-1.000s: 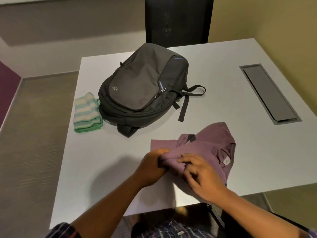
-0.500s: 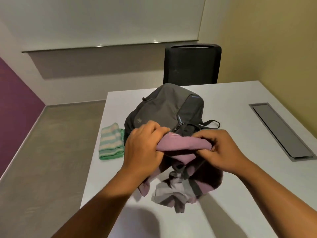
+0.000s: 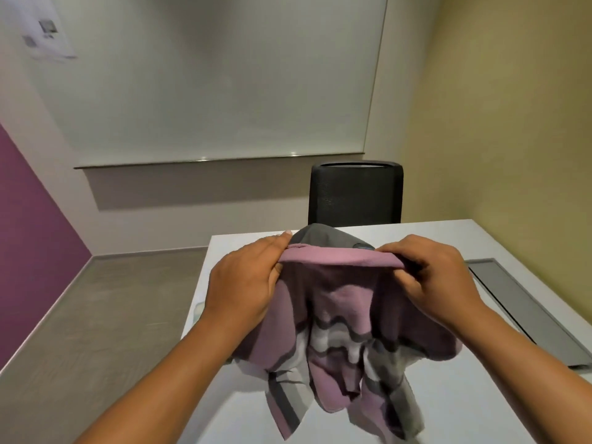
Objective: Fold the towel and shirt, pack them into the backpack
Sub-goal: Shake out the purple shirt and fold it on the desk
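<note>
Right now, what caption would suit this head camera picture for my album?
Both hands, left and right, hold a mauve shirt up above the white table.

soft matt cloth shirt (image 3: 339,318), smooth matt white table (image 3: 448,408), black mesh chair (image 3: 354,195), woven grey backpack (image 3: 323,237)

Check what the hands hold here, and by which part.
Both hands grip the purple shirt by its top edge, the left hand at one end and the right hand at the other; the rest hangs loose above the table.
</note>
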The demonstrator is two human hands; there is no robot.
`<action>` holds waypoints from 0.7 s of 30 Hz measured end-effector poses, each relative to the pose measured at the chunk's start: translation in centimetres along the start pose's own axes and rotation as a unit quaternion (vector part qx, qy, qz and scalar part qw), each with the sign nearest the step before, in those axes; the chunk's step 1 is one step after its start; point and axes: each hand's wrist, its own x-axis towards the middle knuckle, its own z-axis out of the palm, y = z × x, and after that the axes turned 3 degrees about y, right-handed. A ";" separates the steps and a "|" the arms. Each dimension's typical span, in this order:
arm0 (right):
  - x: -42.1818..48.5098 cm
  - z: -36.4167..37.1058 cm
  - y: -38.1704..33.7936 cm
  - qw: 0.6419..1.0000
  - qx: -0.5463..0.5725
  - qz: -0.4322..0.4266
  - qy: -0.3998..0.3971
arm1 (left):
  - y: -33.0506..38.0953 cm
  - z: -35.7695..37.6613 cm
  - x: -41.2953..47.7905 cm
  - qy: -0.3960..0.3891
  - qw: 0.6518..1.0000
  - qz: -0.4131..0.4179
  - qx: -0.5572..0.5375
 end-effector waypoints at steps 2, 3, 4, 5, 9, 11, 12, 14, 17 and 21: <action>0.0 -0.3 0.9 0.999 -0.052 0.015 -0.001 | 0.0 -0.3 0.5 0.017 0.998 -0.038 -0.045; 0.1 -0.5 1.4 0.996 -0.081 0.036 -0.016 | 0.0 -0.6 0.9 0.024 0.996 -0.054 -0.065; 0.2 -0.6 2.0 0.991 -0.109 0.071 -0.044 | -0.1 -0.8 1.4 0.032 0.994 -0.064 -0.080; 0.4 -0.7 2.7 0.981 -0.138 0.109 -0.078 | -0.4 -0.9 1.8 0.039 0.993 -0.069 -0.090; 0.6 -0.4 4.7 0.961 -0.166 0.200 -0.094 | -1.5 -0.6 3.2 0.008 0.990 -0.085 -0.115; 0.4 -0.7 4.8 0.964 -0.155 0.205 -0.065 | -2.3 -0.5 3.3 -0.024 0.988 -0.089 -0.121; 0.3 -1.0 4.8 0.965 -0.150 0.208 -0.052 | -2.9 -0.6 3.2 -0.048 0.987 -0.086 -0.125; 0.2 -1.7 4.8 0.966 -0.137 0.218 -0.024 | -3.8 -1.1 2.9 -0.119 0.983 -0.058 -0.131; 0.4 -2.6 5.4 0.965 -0.129 0.229 -0.002 | -4.6 -2.7 2.2 -0.256 0.965 0.024 -0.043; 0.4 -3.5 6.7 0.957 -0.139 0.253 0.020 | -6.2 -4.3 2.0 -0.311 0.949 0.004 0.051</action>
